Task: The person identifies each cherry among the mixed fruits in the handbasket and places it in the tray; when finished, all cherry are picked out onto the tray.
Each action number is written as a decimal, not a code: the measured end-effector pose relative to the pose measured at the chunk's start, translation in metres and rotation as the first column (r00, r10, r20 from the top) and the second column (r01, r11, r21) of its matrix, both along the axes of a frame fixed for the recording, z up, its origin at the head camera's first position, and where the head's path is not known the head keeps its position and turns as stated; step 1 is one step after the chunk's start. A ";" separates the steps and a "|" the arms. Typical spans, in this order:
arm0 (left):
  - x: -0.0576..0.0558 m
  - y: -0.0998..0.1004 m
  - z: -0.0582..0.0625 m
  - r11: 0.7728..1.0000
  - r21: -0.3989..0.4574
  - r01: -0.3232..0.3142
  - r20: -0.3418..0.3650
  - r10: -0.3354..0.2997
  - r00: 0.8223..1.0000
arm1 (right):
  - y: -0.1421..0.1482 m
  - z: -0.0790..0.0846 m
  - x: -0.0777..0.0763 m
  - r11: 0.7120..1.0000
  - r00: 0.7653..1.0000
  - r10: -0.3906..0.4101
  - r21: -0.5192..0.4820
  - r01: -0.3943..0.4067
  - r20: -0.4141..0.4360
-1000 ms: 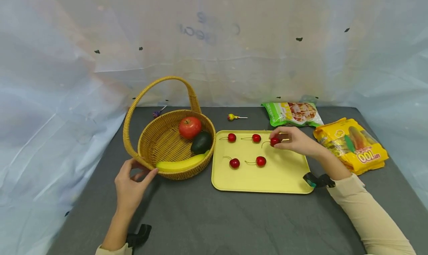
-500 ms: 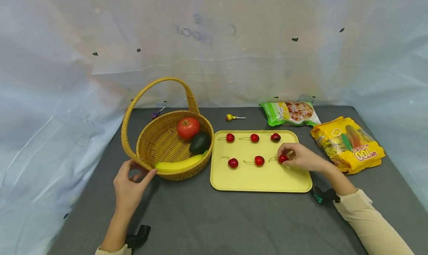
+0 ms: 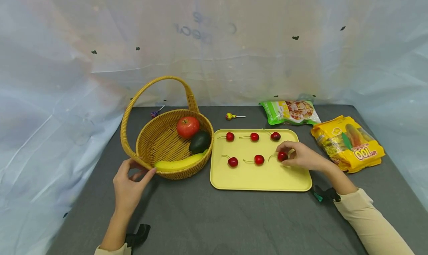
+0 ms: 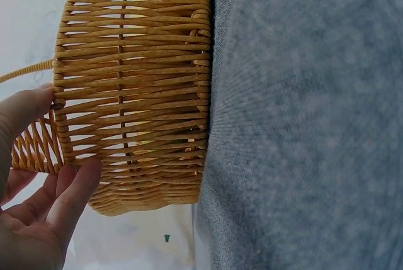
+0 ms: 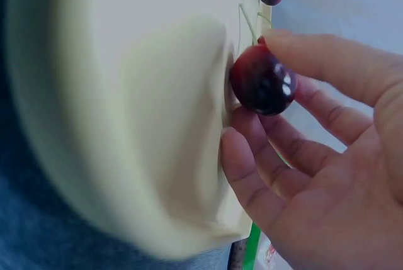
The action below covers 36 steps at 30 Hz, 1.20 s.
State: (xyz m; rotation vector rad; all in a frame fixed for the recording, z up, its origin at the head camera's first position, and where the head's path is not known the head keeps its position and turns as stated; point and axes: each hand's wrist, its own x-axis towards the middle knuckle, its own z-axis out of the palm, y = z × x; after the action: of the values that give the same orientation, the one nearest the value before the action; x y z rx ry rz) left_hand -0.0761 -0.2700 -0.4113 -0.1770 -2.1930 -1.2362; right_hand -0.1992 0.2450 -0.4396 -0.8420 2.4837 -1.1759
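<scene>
My left hand [image 3: 128,188] grips the near-left rim of a wicker basket [image 3: 160,143], thumb on top and fingers beneath, as the left wrist view also shows. Inside the basket are a red apple [image 3: 188,127], a dark green avocado [image 3: 200,142] and a yellow banana [image 3: 180,163]. On a yellow tray [image 3: 247,180], my right hand [image 3: 302,157] holds a red cherry [image 5: 263,81] between thumb and fingers; the cherry sits at the tray's surface, stem pointing left. Several other cherries [image 3: 259,160] lie on the tray in two rows.
Behind the tray lie a yellow lollipop [image 3: 229,116] and a green snack bag [image 3: 291,112]. To its right is a yellow snack bag [image 3: 349,145]. A purple lollipop [image 3: 155,113] lies behind the basket. A plastic sheet [image 3: 214,61] hangs along the table's back.
My right hand let go of a cherry in the back row, then moved toward me to another at the front row's right end. My left hand stays on the basket.
</scene>
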 end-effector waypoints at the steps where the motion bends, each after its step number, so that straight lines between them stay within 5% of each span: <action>1: 0.000 0.000 0.000 1.000 0.001 -0.001 0.002 0.001 1.000 | 0.001 0.000 0.000 1.000 1.000 -0.004 0.001 0.004 -0.004; 24: 0.001 0.001 0.001 1.000 -0.021 -0.021 0.019 0.021 1.000 | 0.000 0.004 0.005 1.000 1.000 -0.025 0.012 0.025 -0.012; 31: -0.007 -0.012 -0.025 0.997 -0.064 -0.047 -0.010 0.046 0.999 | 0.002 0.003 0.007 0.999 0.998 -0.039 0.022 0.040 -0.040; 36: -0.004 -0.007 -0.023 0.991 -0.024 -0.130 -0.041 0.129 0.991 | -0.006 0.007 0.020 0.993 0.982 -0.090 0.062 0.101 -0.167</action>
State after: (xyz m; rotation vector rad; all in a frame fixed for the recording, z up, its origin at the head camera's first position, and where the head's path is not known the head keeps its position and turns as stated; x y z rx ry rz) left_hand -0.0799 -0.2769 -0.4339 -0.0682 -2.1524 -1.1229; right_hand -0.1796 0.2391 -0.4330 -0.8402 2.7087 -1.0823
